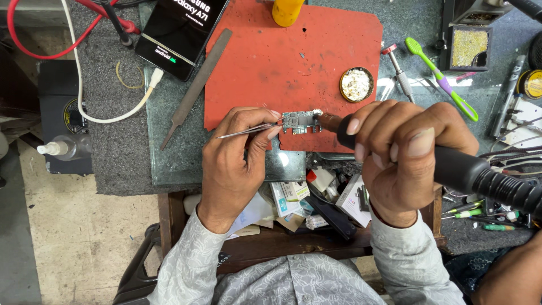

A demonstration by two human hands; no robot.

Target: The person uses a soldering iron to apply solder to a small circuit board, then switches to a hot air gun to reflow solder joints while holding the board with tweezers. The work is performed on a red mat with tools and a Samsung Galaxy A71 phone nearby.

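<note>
My left hand (234, 152) pinches metal tweezers (244, 131) whose tips rest on a small green circuit board (301, 122). The board lies at the near edge of a red mat (293, 62). My right hand (403, 149) grips a black soldering iron (468, 172) by its handle, and the iron's tip touches the board's right end from the right. Both hands are close together over the mat's front edge.
A smartphone (180, 31) with a white cable lies at the back left, a metal file (195, 87) beside the mat. A round tin (356, 84), a green toothbrush (440, 76) and a screwdriver (398, 70) lie to the right. An open drawer (310, 197) of small boxes sits below.
</note>
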